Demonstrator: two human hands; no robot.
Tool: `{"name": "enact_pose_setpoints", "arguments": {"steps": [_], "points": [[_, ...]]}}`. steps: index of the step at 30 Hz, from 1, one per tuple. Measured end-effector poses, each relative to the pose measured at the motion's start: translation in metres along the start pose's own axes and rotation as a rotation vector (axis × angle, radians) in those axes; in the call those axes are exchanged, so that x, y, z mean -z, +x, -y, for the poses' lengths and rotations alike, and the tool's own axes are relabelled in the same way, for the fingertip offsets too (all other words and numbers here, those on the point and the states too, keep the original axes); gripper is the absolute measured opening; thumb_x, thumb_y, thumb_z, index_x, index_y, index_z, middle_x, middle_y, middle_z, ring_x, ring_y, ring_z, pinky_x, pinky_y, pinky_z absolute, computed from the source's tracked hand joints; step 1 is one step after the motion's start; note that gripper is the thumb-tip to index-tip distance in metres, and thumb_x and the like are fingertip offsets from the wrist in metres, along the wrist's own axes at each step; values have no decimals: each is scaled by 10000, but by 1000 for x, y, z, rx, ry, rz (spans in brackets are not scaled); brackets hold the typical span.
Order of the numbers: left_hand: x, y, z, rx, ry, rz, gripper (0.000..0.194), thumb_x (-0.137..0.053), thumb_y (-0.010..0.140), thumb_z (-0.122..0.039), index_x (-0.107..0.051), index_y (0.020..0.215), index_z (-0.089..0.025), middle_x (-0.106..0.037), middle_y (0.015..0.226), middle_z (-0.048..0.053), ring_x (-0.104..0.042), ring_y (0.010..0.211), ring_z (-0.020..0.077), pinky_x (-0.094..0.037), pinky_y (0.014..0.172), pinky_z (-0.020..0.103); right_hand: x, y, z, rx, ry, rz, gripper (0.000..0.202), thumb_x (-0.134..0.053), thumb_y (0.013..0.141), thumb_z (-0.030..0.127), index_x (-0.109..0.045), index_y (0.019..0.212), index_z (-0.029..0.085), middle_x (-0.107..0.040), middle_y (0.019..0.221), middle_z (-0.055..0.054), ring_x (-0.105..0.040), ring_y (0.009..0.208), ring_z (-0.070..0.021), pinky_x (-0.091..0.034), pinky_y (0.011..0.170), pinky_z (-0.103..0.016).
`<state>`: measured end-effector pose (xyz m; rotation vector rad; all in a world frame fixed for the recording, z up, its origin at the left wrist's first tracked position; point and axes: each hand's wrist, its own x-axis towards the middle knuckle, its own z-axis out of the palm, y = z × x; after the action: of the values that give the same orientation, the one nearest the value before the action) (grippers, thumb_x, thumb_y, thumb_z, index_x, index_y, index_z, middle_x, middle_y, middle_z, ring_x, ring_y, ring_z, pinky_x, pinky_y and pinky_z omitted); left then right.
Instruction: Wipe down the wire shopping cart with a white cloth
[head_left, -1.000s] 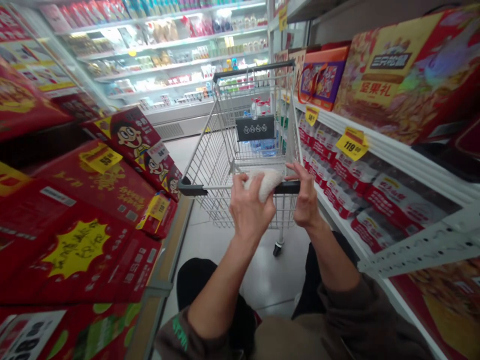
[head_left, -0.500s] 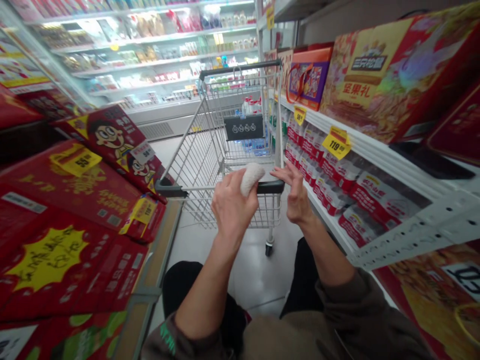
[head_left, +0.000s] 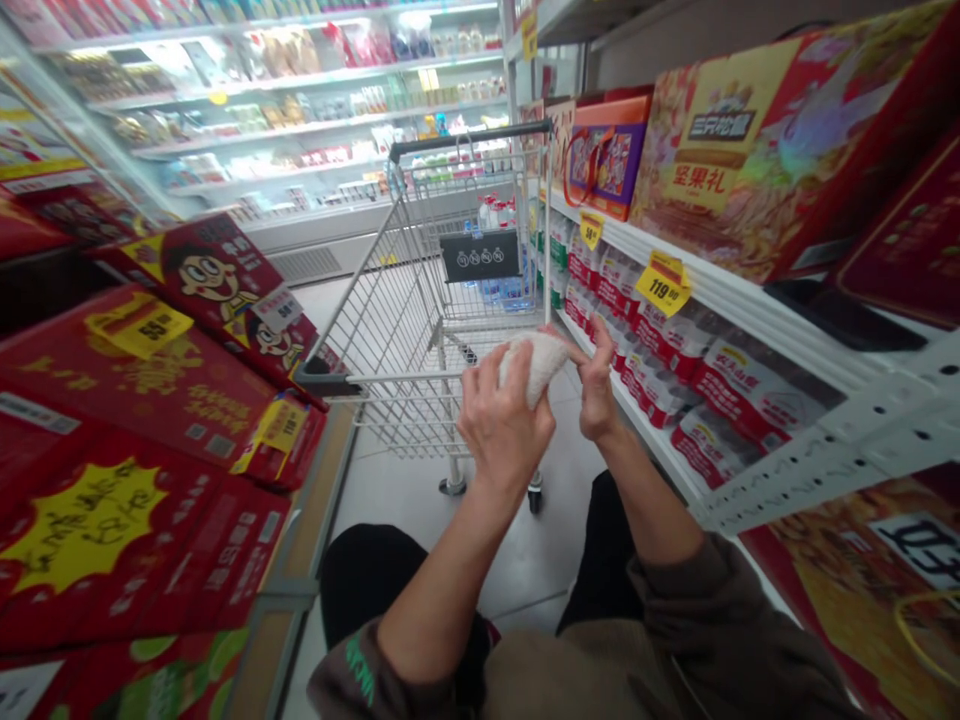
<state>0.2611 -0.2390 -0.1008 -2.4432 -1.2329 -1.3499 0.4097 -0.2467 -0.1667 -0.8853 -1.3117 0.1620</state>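
Observation:
A white cloth [head_left: 541, 362] is bunched under the fingers of my left hand [head_left: 504, 425], which grips it at the right part of the shopping cart's handle. My right hand [head_left: 598, 388] is just right of the cloth, with fingers stretched toward it and their tips partly hidden behind it. Whether those fingertips touch the cloth, I cannot tell. The metal shopping cart [head_left: 409, 375] stands in front of me, its dark handle end [head_left: 324, 380] showing at the left. The right end of the handle is covered by the cloth and my hands.
Red gift boxes [head_left: 150, 400] with price tags are stacked close on the left. The right shelf [head_left: 757, 310] holds snack boxes [head_left: 720, 160] above packs of bottles [head_left: 739, 385]. A refrigerated display [head_left: 300, 140] spans the back. Tiled floor [head_left: 517, 570] lies beneath the cart.
My left hand has moved right along the handle with the cloth, which now looks more spread out. It has come up to my right hand, whose fingertips are now partly covered.

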Motion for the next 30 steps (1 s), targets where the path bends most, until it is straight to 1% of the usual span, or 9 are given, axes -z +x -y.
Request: {"name": "enact_pose_setpoints", "arguments": {"steps": [4,6,9,11,14,18,22,25,30], "points": [[2,6,37,152,5,-188,423,-691,900,-243,-676,1322,-227,-662,1309,113,-584,1183,293,-476,1038,448,-2,4,1,9,-21,-19,701,-106,1008,721,-255,1577,340,-628,1495,-62,-491,1501,-258,-184,1333,-648],[-5,4,41,154,-12,-263,431,-677,905,-230,-669,1335,-209,-639,1333,138,-576,1217,300,-456,1066,468,-7,4,2,13,-19,-48,681,-114,1016,707,-241,1579,347,-649,1466,-57,-501,1493,-253,-169,1335,-645],[-32,-19,32,-43,-74,-290,451,-643,906,-170,-667,1352,-231,-615,1379,145,-565,1240,288,-456,1064,453,-12,2,3,18,-15,-84,653,-120,1028,686,-227,1572,342,-666,1445,-54,-489,1501,-247,-143,1332,-649],[-55,-44,30,-184,-99,-320,423,-623,895,-125,-711,1288,-256,-646,1316,140,-571,1207,278,-478,1030,434,-12,0,2,17,-23,-85,639,-107,1029,681,-295,1535,338,-653,1459,-51,-478,1507,-245,-139,1335,-638],[-78,-74,46,-339,-38,-297,429,-600,878,-63,-759,1195,-304,-706,1180,111,-582,1115,261,-511,958,410,-7,0,1,9,-26,-59,644,-90,1024,684,-368,1488,333,-642,1468,-53,-470,1513,-247,-189,1326,-627],[-74,-74,68,-448,7,-263,450,-590,866,-16,-768,1168,-299,-731,1141,92,-587,1056,249,-531,896,383,-2,2,0,0,-54,-51,656,-78,1026,678,-435,1459,339,-673,1419,-43,-442,1532,-244,-219,1314,-617],[-63,-52,68,-456,-22,-349,437,-664,892,-94,-743,1237,-349,-719,1171,78,-576,1123,255,-527,961,407,-4,1,-1,-8,-92,-91,715,-57,1021,684,-528,1405,308,-668,1413,-57,-434,1535,-244,-228,1319,-580],[-74,-62,74,-440,14,-282,371,-678,904,-124,-770,1176,-359,-737,1141,67,-589,1099,245,-525,964,408,-5,1,-2,-19,-69,-113,699,-67,1019,689,-500,1415,309,-644,1440,-60,-494,1493,-252,-228,1318,-591],[-92,-98,86,-313,-21,16,376,-690,887,-101,-793,1124,-374,-764,1109,81,-626,1037,261,-528,915,446,-6,3,-4,-32,-41,-102,688,-92,1014,701,-420,1459,292,-632,1450,-82,-499,1491,-263,-186,1331,-611]]}}
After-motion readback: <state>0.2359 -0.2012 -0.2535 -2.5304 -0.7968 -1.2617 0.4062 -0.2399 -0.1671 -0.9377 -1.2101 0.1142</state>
